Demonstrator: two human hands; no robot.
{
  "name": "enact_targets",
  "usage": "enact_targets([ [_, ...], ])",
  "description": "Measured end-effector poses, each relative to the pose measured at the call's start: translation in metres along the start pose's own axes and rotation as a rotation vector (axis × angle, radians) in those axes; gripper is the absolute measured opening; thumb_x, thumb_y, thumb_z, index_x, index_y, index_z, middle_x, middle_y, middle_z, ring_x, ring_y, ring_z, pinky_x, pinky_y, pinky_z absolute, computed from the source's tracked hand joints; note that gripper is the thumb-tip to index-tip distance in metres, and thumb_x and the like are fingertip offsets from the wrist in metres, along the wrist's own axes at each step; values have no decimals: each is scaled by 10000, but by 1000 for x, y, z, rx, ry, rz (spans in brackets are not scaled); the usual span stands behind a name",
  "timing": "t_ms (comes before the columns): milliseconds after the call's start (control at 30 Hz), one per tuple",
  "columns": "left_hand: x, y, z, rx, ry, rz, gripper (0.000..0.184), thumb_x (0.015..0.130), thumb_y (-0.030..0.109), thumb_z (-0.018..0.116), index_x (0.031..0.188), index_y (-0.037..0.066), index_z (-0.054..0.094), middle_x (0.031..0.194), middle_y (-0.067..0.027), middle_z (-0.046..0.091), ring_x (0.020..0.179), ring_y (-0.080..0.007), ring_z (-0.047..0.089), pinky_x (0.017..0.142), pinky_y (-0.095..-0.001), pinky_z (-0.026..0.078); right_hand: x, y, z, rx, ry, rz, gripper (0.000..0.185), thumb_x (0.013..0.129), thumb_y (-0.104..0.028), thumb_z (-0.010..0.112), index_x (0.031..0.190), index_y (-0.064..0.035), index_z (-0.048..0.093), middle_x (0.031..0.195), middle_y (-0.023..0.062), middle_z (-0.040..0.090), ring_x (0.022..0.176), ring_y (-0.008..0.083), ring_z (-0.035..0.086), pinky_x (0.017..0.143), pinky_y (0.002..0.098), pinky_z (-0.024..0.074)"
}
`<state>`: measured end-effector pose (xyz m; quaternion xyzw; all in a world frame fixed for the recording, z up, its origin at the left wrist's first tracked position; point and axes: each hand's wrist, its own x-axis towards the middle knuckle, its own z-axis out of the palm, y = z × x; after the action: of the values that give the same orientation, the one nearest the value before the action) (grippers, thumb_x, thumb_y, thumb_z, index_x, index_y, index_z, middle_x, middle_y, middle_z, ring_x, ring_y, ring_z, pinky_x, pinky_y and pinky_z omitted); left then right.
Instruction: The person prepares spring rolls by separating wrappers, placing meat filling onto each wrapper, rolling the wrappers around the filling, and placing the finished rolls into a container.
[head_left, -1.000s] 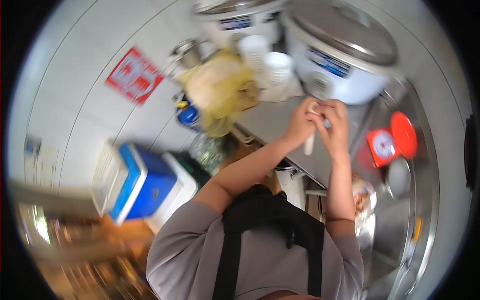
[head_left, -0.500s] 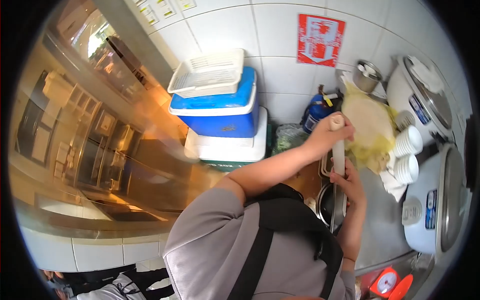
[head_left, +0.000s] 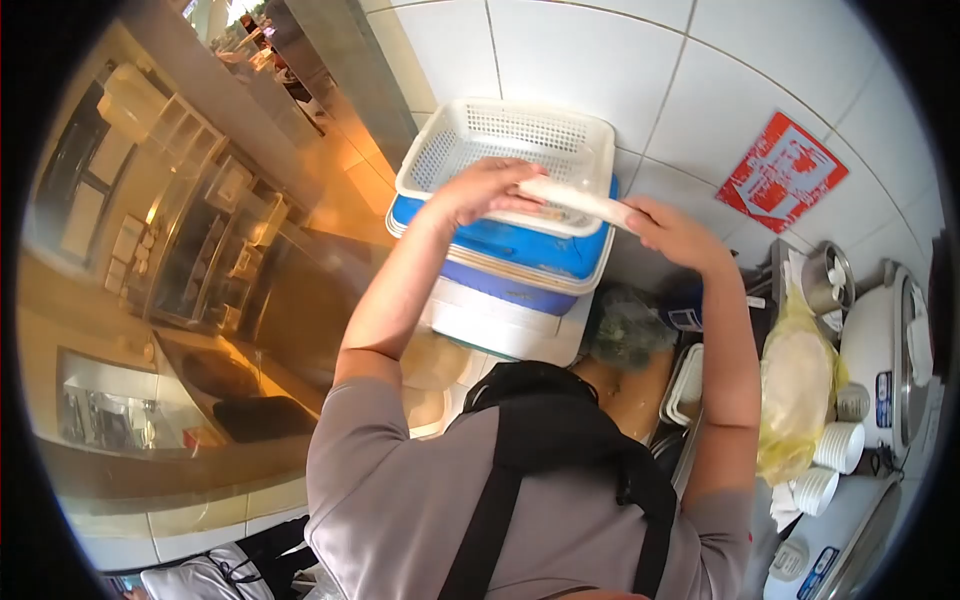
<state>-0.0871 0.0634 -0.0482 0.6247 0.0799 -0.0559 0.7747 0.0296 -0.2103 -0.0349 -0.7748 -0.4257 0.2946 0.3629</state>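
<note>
A long white roll (head_left: 578, 197), its material unclear, is held level above the white plastic basket (head_left: 480, 130). My left hand (head_left: 490, 190) grips its left end, fingers partly extended over it. My right hand (head_left: 680, 235) is closed on the right end, thumb and fingers pinching it. The basket sits on a blue cooler lid (head_left: 540, 248), just beneath the roll and partly hidden by my left hand.
White cooler boxes (head_left: 500, 325) are stacked below the basket. To the right stand a yellow plastic bag (head_left: 800, 390) with something pale inside, stacked white cups (head_left: 838, 447), a metal pot (head_left: 826, 278) and rice cookers (head_left: 880, 350). A person's clothing (head_left: 210, 580) shows at lower left.
Both hands have carried the white roll leftward from beside the counter to above the basket. It has turned from upright to nearly level, and the view has swung left.
</note>
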Motion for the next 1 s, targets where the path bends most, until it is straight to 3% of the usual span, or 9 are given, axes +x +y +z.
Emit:
enact_targets([
  [67, 21, 7, -49, 29, 21, -67, 435, 934, 262, 544, 1169, -104, 515, 1109, -196, 583, 967, -218, 627, 852, -262, 538, 69, 23, -2, -51, -47, -107, 317, 925, -234, 516, 1168, -32, 537, 893, 41, 570, 788, 123, 524, 716, 269, 447],
  [200, 57, -9, -123, 120, -15, -212, 467, 918, 275, 572, 1192, -96, 498, 1135, -170, 577, 986, -197, 616, 846, -259, 536, 162, 45, 27, -223, -134, -25, 348, 856, -146, 598, 1180, -34, 541, 1128, 124, 605, 1015, 251, 577, 867, 353, 446],
  [300, 80, -34, -160, 166, -62, -302, 485, 902, 276, 599, 1225, -68, 485, 1161, -136, 574, 1032, -182, 584, 876, -272, 513, 200, 60, 51, -274, -169, 30, 385, 831, -134, 630, 1192, -37, 539, 1122, 128, 608, 1024, 260, 574, 868, 359, 450],
  [500, 97, -60, -168, 633, -12, -394, 356, 875, 237, 619, 1171, 43, 584, 1149, -79, 609, 1034, -194, 558, 833, -317, 487, 228, 68, 76, -321, -238, 219, 403, 805, -88, 650, 1197, -100, 557, 1156, 126, 597, 1069, 274, 559, 881, 370, 453],
  [600, 104, -70, -181, 998, -130, -243, 291, 860, 231, 617, 1108, 78, 631, 1080, -78, 646, 990, -197, 576, 826, -319, 465, 225, 76, 78, -310, -244, 142, 409, 791, -67, 656, 1186, -132, 571, 1117, 111, 608, 1038, 264, 566, 867, 366, 456],
  [700, 108, -81, -191, 960, -183, -206, 251, 849, 249, 623, 1043, 95, 665, 1002, -70, 673, 939, -190, 596, 820, -315, 454, 222, 87, 74, -226, -276, 88, 413, 777, -56, 663, 1173, -146, 588, 1069, 94, 613, 993, 249, 573, 843, 358, 461],
  [800, 112, -85, -192, 1033, -221, -177, 236, 852, 248, 614, 1012, 86, 676, 961, -63, 683, 904, -190, 609, 813, -322, 458, 220, 80, 77, -285, -306, 180, 400, 770, -52, 668, 1156, -127, 597, 1034, 81, 615, 960, 237, 572, 828, 347, 460],
  [1000, 113, -73, -177, 1138, -201, -319, 244, 884, 191, 570, 1065, 50, 652, 1034, -94, 662, 957, -179, 591, 857, -294, 445, 220, 81, 76, -304, -343, 122, 390, 764, -115, 683, 1145, -102, 601, 1021, 95, 624, 952, 240, 580, 822, 350, 459],
])
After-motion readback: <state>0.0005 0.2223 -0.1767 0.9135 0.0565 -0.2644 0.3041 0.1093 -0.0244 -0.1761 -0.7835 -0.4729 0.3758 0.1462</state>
